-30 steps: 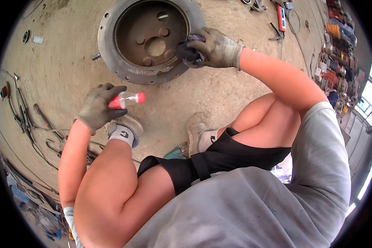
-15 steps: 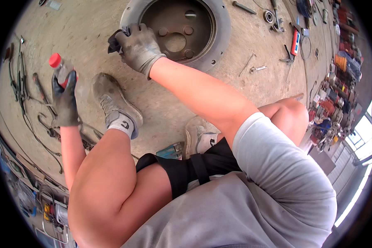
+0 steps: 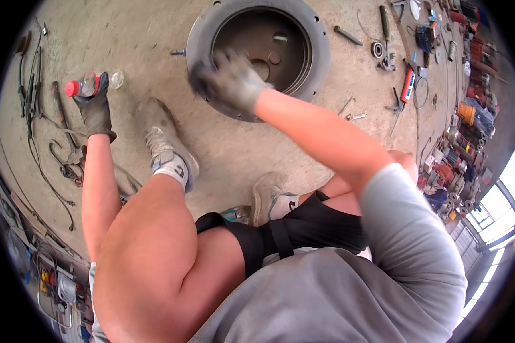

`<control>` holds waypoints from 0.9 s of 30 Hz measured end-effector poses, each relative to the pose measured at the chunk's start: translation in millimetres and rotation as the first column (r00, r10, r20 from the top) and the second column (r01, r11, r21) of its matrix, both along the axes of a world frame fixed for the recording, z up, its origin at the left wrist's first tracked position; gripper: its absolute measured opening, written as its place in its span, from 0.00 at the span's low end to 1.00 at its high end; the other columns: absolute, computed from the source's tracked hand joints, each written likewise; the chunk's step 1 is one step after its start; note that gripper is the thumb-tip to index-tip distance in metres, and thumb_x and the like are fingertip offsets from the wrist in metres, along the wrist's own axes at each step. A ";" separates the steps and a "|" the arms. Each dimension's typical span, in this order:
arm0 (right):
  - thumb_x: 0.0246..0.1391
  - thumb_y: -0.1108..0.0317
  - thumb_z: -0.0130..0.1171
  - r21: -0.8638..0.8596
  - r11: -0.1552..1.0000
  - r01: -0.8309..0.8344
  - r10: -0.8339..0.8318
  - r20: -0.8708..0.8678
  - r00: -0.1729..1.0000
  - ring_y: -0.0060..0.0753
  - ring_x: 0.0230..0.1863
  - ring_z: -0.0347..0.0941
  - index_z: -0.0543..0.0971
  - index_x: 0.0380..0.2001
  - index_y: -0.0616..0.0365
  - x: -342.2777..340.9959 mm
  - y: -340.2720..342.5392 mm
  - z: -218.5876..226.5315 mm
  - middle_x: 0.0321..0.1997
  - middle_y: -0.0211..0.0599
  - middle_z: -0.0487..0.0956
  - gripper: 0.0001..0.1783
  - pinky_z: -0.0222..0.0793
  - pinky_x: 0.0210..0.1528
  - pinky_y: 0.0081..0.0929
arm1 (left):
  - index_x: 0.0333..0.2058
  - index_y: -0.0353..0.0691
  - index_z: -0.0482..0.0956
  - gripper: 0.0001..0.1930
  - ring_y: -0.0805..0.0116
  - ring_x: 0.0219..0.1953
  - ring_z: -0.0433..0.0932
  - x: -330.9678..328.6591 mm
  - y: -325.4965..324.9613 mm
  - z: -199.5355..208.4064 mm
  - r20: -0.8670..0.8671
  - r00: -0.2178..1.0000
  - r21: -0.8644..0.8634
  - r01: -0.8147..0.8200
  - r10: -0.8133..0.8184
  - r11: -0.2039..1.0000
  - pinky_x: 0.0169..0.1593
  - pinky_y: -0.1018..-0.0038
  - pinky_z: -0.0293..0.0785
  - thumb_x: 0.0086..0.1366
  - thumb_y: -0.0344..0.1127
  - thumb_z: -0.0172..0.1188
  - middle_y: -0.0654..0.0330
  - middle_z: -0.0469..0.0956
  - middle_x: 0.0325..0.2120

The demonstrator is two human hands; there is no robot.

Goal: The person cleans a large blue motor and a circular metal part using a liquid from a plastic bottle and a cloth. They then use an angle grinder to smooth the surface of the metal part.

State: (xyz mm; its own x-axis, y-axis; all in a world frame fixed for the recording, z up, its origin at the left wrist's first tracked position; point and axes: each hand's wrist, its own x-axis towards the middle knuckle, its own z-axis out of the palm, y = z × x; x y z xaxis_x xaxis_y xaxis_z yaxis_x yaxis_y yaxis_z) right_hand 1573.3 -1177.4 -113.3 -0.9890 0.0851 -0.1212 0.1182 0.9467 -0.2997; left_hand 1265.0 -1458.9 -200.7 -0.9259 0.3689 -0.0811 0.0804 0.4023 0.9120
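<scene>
My left hand (image 3: 96,108), in a dark-coated work glove, is closed round a clear plastic bottle (image 3: 87,86) with a red cap. The bottle lies nearly level, cap to the left, held above the floor. My right hand (image 3: 234,80), in a greyish glove smeared by motion, presses a dark rag (image 3: 200,79) against the left rim of a round metal drum (image 3: 320,54). Its fingers reach over the inner edge. The drum rests on the floor with its hollow side up, and bolt heads and holes show inside. My forearm and glove hide part of its near rim.
A bolt (image 3: 348,35), a bearing (image 3: 377,50) and a red caulking gun (image 3: 408,84) lie right of the drum. Cables (image 3: 31,114) and a long-handled tool (image 3: 60,111) lie at the left. Machine parts (image 3: 455,154) crowd the far right. My shoes stand near the drum.
My left hand has tipped the bottle from slanting upright to nearly level. My right hand has slid with the rag along the drum's left rim, toward me. The view has shifted a little.
</scene>
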 end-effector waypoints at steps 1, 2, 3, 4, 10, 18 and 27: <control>0.59 0.58 0.66 -0.056 0.972 0.230 -0.233 -0.047 0.971 0.57 0.60 0.75 0.81 0.58 0.41 -31.1 -8.4 -1.5 0.59 0.48 0.78 0.23 0.74 0.59 0.53 | 0.60 0.42 0.70 0.30 0.75 0.47 0.79 -5.2 -8.8 -4.1 0.005 0.995 -0.079 0.098 -0.098 0.992 0.53 0.72 0.77 0.64 0.31 0.77 0.63 0.80 0.51; 0.59 0.58 0.66 -0.056 0.954 0.294 -0.296 -0.039 0.954 0.57 0.59 0.75 0.81 0.57 0.41 -39.9 -10.1 2.2 0.58 0.48 0.78 0.22 0.74 0.59 0.53 | 0.58 0.41 0.72 0.29 0.73 0.47 0.78 10.3 6.3 4.1 0.015 0.997 -0.103 0.075 -0.073 0.992 0.53 0.71 0.76 0.63 0.31 0.78 0.63 0.79 0.50; 0.60 0.59 0.65 -0.055 0.934 0.352 -0.354 -0.036 0.934 0.57 0.59 0.75 0.81 0.57 0.41 -47.6 -10.1 6.4 0.57 0.48 0.78 0.21 0.75 0.59 0.53 | 0.59 0.40 0.72 0.29 0.72 0.48 0.78 21.0 18.6 11.4 0.009 1.000 -0.120 0.030 -0.029 0.992 0.55 0.71 0.75 0.64 0.34 0.78 0.63 0.80 0.50; 0.60 0.59 0.64 -0.047 0.910 0.411 -0.413 -0.028 0.910 0.58 0.59 0.75 0.81 0.56 0.41 -46.7 -10.7 7.0 0.56 0.48 0.79 0.20 0.75 0.58 0.53 | 0.59 0.39 0.73 0.30 0.71 0.49 0.78 32.8 29.3 15.2 0.010 1.000 -0.135 -0.012 0.014 0.991 0.57 0.70 0.74 0.64 0.37 0.78 0.63 0.80 0.50; 0.56 0.61 0.67 -0.258 0.915 -0.310 0.330 0.040 0.943 0.53 0.56 0.77 0.81 0.51 0.42 119.5 22.6 21.9 0.56 0.44 0.78 0.18 0.79 0.55 0.50 | 0.68 0.37 0.66 0.40 0.66 0.60 0.78 19.2 -1.8 -11.6 0.121 0.993 -0.162 0.020 -0.001 0.987 0.66 0.67 0.70 0.63 0.35 0.79 0.57 0.79 0.60; 0.57 0.60 0.67 -0.007 0.908 -0.419 0.419 0.037 0.907 0.48 0.54 0.78 0.81 0.50 0.43 43.2 -6.9 -8.7 0.54 0.43 0.80 0.17 0.77 0.49 0.46 | 0.75 0.36 0.56 0.51 0.57 0.69 0.72 49.9 9.3 -2.7 0.210 0.975 0.043 -0.079 0.068 0.996 0.70 0.62 0.69 0.60 0.34 0.81 0.49 0.69 0.69; 0.63 0.64 0.60 -0.151 0.984 -0.092 0.070 -0.146 0.987 0.52 0.52 0.80 0.80 0.54 0.39 31.8 -32.9 -1.0 0.51 0.43 0.80 0.16 0.78 0.53 0.48 | 0.74 0.30 0.56 0.44 0.58 0.62 0.77 133.1 -34.6 41.4 0.384 0.879 -0.101 -0.264 0.283 0.959 0.63 0.65 0.77 0.69 0.35 0.73 0.46 0.71 0.66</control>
